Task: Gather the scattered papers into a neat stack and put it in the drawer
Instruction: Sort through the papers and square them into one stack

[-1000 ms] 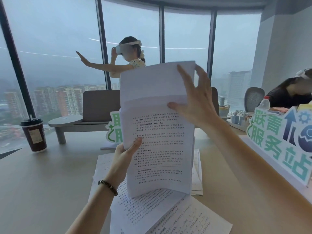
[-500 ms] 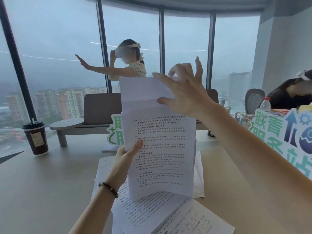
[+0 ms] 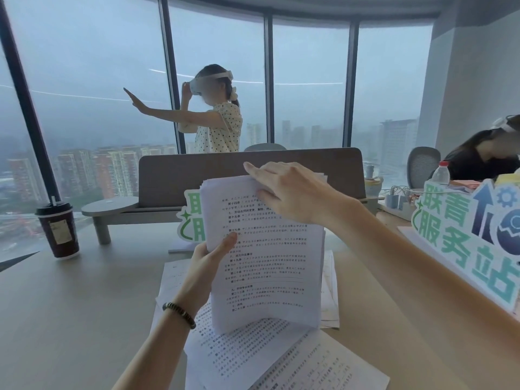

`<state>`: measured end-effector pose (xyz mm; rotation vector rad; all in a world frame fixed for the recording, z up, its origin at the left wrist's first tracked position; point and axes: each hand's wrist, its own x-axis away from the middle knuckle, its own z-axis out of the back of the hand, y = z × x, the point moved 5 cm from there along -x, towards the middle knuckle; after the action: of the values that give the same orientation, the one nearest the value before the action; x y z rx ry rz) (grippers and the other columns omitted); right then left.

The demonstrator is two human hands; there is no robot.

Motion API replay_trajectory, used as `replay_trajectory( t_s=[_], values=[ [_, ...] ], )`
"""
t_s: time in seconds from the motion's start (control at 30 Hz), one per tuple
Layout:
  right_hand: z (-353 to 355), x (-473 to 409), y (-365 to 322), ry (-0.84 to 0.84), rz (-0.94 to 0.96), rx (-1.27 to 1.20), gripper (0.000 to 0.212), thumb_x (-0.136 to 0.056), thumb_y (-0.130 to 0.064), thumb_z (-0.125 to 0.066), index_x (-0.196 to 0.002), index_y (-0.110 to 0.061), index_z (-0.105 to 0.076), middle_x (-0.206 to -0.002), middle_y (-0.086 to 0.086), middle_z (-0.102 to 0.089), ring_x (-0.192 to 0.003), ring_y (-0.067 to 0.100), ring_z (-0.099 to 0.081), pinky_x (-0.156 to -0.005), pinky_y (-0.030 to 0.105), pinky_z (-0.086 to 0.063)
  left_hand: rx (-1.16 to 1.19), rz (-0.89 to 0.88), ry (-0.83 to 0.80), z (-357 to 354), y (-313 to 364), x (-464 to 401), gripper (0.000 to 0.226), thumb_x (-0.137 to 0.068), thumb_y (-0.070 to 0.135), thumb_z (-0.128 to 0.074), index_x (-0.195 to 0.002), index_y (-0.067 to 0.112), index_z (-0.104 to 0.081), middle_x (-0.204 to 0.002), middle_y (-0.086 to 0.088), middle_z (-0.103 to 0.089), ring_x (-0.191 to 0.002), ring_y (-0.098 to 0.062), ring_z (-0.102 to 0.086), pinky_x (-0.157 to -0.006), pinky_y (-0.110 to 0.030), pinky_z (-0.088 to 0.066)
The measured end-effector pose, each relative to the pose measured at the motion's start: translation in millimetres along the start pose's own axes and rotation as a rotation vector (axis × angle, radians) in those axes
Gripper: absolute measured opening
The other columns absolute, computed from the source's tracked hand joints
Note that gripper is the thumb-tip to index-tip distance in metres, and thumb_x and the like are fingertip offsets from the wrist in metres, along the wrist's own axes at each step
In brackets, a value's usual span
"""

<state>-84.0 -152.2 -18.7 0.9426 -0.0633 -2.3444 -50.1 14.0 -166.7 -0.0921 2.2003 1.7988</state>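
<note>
left hand [image 3: 209, 258] grips paper stack [image 3: 267, 266] | right hand [image 3: 292, 192] flat on top | sign [image 3: 461, 232] "联青服务站"

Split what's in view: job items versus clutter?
Job: upright stack of white printed sheets; loose printed sheets on the tan table; left hand gripping the stack's edge; right hand on its top.

Clutter: dark lidded paper cup; green-lettered cutout sign; red-capped clear bottle.

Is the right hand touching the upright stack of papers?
Touching. The head view shows the right hand lying flat on the top edge of the upright stack.
</note>
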Motion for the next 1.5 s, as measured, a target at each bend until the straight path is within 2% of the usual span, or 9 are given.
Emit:
replay_trajectory(
  t_s=[0.3, 0.4, 0.5, 0.63, 0.73, 0.83, 1.03, 1.27, 1.5],
  values=[
    [-13, 0, -6, -0.062, 0.013, 0.069, 0.065, -0.101, -0.041, -0.048, -0.158, -0.036, -0.018, -0.135, 0.0, -0.055, -0.124, 0.023, -0.05, -0.109, 0.042, -0.036, -0.01, -0.02, -0.005, 2, -2, -2, 0.034, -0.081, 0.028, -0.072, -0.11, 0.01, -0.073, -0.107, -0.016, -0.076, -0.1, -0.034, -0.072, -0.092, -0.055, -0.055],
    [-18, -1, -2, -0.083, -0.041, 0.194, 0.078, -0.097, -0.054, -0.05, -0.159, -0.038, -0.005, -0.151, 0.008, -0.04, -0.142, 0.029, -0.034, -0.12, 0.059, -0.014, -0.043, -0.057, -0.008, 2, -2, -3, 0.034, -0.081, 0.024, -0.073, -0.11, 0.006, -0.073, -0.106, -0.017, -0.075, -0.1, -0.036, -0.072, -0.09, -0.054, -0.056],
    [-14, 16, 9, 0.158, -0.206, 0.178, 0.094, -0.087, -0.056, -0.065, -0.159, -0.034, -0.01, -0.162, 0.014, -0.02, -0.151, 0.031, -0.018, -0.117, 0.07, -0.001, -0.043, -0.069, -0.004, 4, -4, -4, 0.028, -0.086, 0.019, -0.071, -0.109, 0.004, -0.073, -0.106, -0.017, -0.076, -0.1, -0.037, -0.072, -0.087, -0.051, -0.058],
    [-52, 79, 42, 0.537, -0.71, -0.506, 0.091, -0.078, -0.053, -0.077, -0.151, -0.032, -0.027, -0.148, -0.005, -0.037, -0.138, 0.018, -0.041, -0.114, 0.054, -0.035, -0.033, -0.062, -0.008, 3, -5, -3, 0.027, -0.086, 0.019, -0.07, -0.11, 0.006, -0.073, -0.107, -0.015, -0.076, -0.1, -0.033, -0.072, -0.088, -0.049, -0.058],
    [-109, 108, 38, 0.358, -0.922, -1.265, 0.085, -0.075, -0.053, -0.082, -0.142, -0.031, -0.036, -0.13, -0.001, -0.064, -0.108, 0.021, -0.07, -0.089, 0.051, -0.059, -0.026, -0.048, -0.008, 2, -6, -4, 0.032, -0.082, 0.022, -0.073, -0.111, 0.008, -0.073, -0.108, -0.013, -0.076, -0.101, -0.031, -0.072, -0.089, -0.048, -0.057],
    [-128, 118, 25, 0.267, -0.917, -1.486, 0.044, -0.086, -0.031, -0.075, -0.125, -0.018, -0.059, -0.115, 0.006, -0.074, -0.096, 0.025, -0.075, -0.078, 0.041, -0.062, -0.024, -0.035, -0.024, 3, -10, -4, 0.037, -0.08, 0.024, -0.073, -0.113, 0.008, -0.072, -0.11, -0.014, -0.075, -0.103, -0.033, -0.072, -0.091, -0.05, -0.056],
    [-137, 118, 27, 0.323, -0.939, -1.38, 0.045, -0.073, -0.04, -0.082, -0.108, -0.015, -0.07, -0.102, 0.002, -0.078, -0.091, 0.027, -0.075, -0.08, 0.049, -0.062, -0.03, -0.04, -0.011, 3, -17, -3, 0.022, -0.089, 0.012, -0.068, -0.11, 0.011, -0.073, -0.108, -0.013, -0.076, -0.101, -0.033, -0.072, -0.086, -0.05, -0.058],
    [-140, 125, 21, 0.315, -0.913, -1.643, 0.044, -0.082, -0.027, -0.075, -0.122, -0.012, -0.063, -0.111, 0.01, -0.075, -0.097, 0.033, -0.073, -0.083, 0.051, -0.06, -0.048, -0.07, 0.08, 2, -20, 1, 0.019, -0.083, 0.015, -0.075, -0.102, 0.014, -0.075, -0.1, -0.007, -0.078, -0.093, -0.025, -0.075, -0.079, -0.042, -0.061],
    [-143, 129, 16, 0.143, -0.925, -1.146, 0.032, -0.084, -0.043, -0.075, -0.109, -0.023, -0.071, -0.099, -0.005, -0.077, -0.085, 0.016, -0.075, -0.073, 0.033, -0.063, -0.286, -0.072, 0.119, 9, -23, -1, 0.014, -0.087, 0.022, -0.074, -0.088, 0.008, -0.074, -0.083, -0.001, -0.076, -0.075, -0.021, -0.072, -0.069, -0.035, -0.057]
  ],
)
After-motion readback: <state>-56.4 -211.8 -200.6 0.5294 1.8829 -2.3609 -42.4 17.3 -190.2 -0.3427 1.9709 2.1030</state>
